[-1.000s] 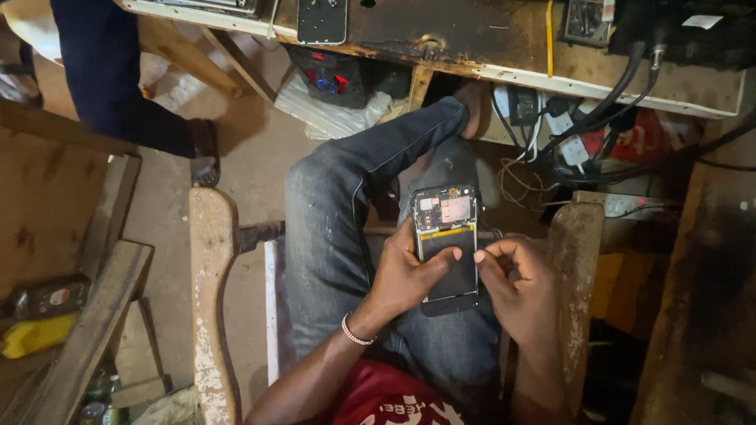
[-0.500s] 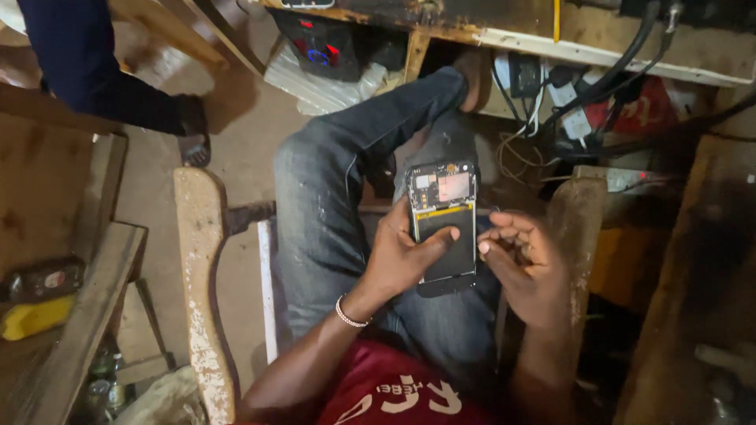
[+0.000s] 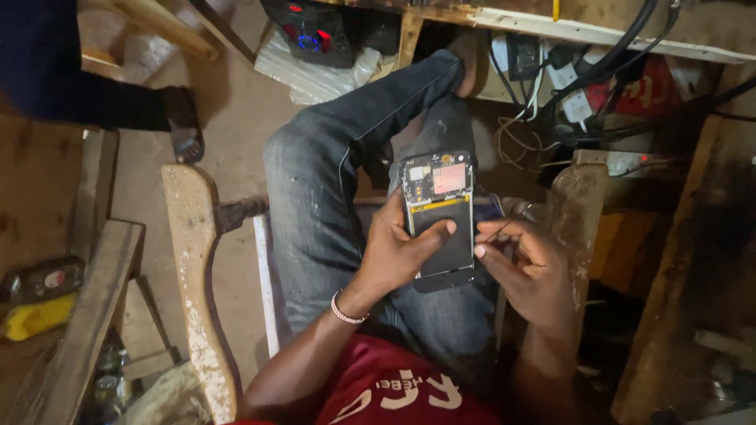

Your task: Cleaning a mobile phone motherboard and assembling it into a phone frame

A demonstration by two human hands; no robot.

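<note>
Phone, back cover removed and circuit board exposed, rests over the seated person's lap above the jeans. Left hand grips its left edge, thumb on the battery. Right hand fingers pinch a thin tool just beside the phone's right edge

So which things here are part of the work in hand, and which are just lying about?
In hand:
opened black phone with its back off, held by left hand
thin dark tool in right hand

Lying about:
yellow object
white power strip
tangled cables
</note>
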